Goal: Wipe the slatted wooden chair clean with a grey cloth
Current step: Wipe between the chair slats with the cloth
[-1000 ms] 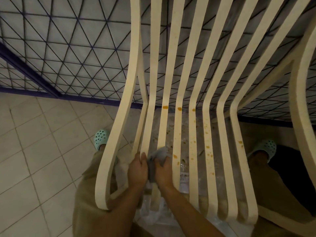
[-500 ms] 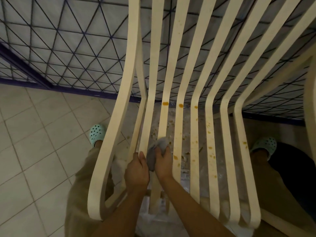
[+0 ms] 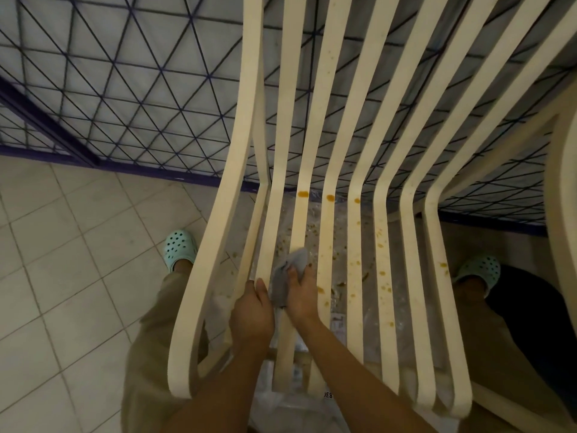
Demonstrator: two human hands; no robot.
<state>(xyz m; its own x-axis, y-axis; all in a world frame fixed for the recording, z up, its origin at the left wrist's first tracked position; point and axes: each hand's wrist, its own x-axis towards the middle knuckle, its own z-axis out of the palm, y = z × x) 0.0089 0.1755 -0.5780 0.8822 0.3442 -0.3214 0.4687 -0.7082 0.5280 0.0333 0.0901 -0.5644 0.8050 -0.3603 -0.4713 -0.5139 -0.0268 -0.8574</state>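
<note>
The slatted wooden chair (image 3: 356, 245) fills the middle of the view, pale cream, its slats running away from me and bending up into the backrest. Orange-brown spots dot several seat slats. A grey cloth (image 3: 285, 276) is wrapped around the third slat from the left. My right hand (image 3: 301, 293) presses the cloth onto that slat. My left hand (image 3: 253, 314) grips the slat just to the left, touching the cloth's edge.
A clear plastic sheet (image 3: 338, 310) with crumbs lies on the floor under the seat. Beige floor tiles (image 3: 62, 276) spread to the left. A dark triangular lattice panel (image 3: 125, 89) stands behind the chair. My mint clogs (image 3: 179, 248) straddle the chair.
Both hands and the cloth have slid up the slat, away from me, towards the bend of the seat. The camera has shifted slightly forward.
</note>
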